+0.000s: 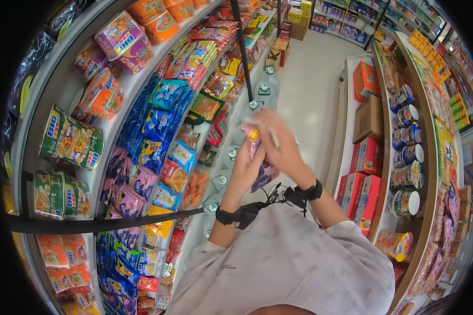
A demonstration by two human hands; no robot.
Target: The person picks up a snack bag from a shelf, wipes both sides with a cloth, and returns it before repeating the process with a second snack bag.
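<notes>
My left hand (pixel 244 170) is closed around a purple packet (pixel 253 139) with a pink top and a yellow patch. More purple wrapping shows below, between my wrists. Right against the packet, my right hand (pixel 279 140) reaches across its upper part, its fingertips smeared by motion. Both hands are in front of my chest, above the aisle floor and a row of large clear bottles (pixel 233 153) with green caps. Each wrist wears a black strap, and dark cables (pixel 271 195) hang between them.
Shelves on the left hold noodle cups (pixel 123 41) and many bagged snacks (pixel 157 126). On the right, a shelf carries noodle tubs (pixel 406 174) above red boxes (pixel 366 197). A black post (pixel 242 52) stands before the left shelves. The tiled aisle (pixel 310 89) runs ahead.
</notes>
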